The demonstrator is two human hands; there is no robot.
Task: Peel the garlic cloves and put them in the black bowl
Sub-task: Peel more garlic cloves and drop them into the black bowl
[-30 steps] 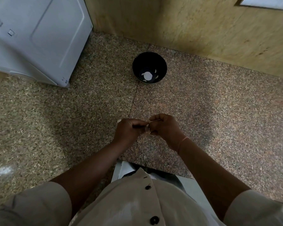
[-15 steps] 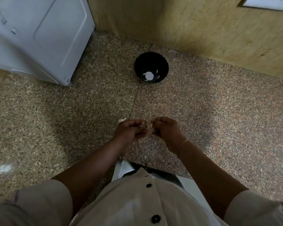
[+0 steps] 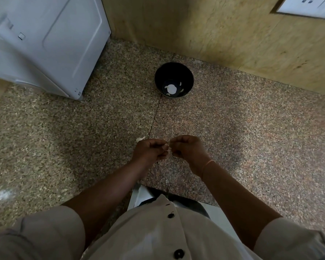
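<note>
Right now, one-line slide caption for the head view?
Left hand and right hand pinch a garlic clove above the speckled counter; the black bowl beyond holds white pieces.

black bowl (image 3: pixel 165 72): round, glossy, dark inside and out; stands upright on the speckled counter (image 3: pixel 233 128), well beyond the hands.
peeled cloves (image 3: pixel 171 89): a few pale pieces on the bowl's bottom, one larger in the middle, smaller ones around it.
held clove (image 3: pixel 168 149): small and pale with thin papery skin, mostly hidden; pinched between the left hand (image 3: pixel 150 151) and the right hand (image 3: pixel 188 150), above the counter.
loose clove (image 3: pixel 140 139): whitish, lying on the counter just beyond the left hand.
</note>
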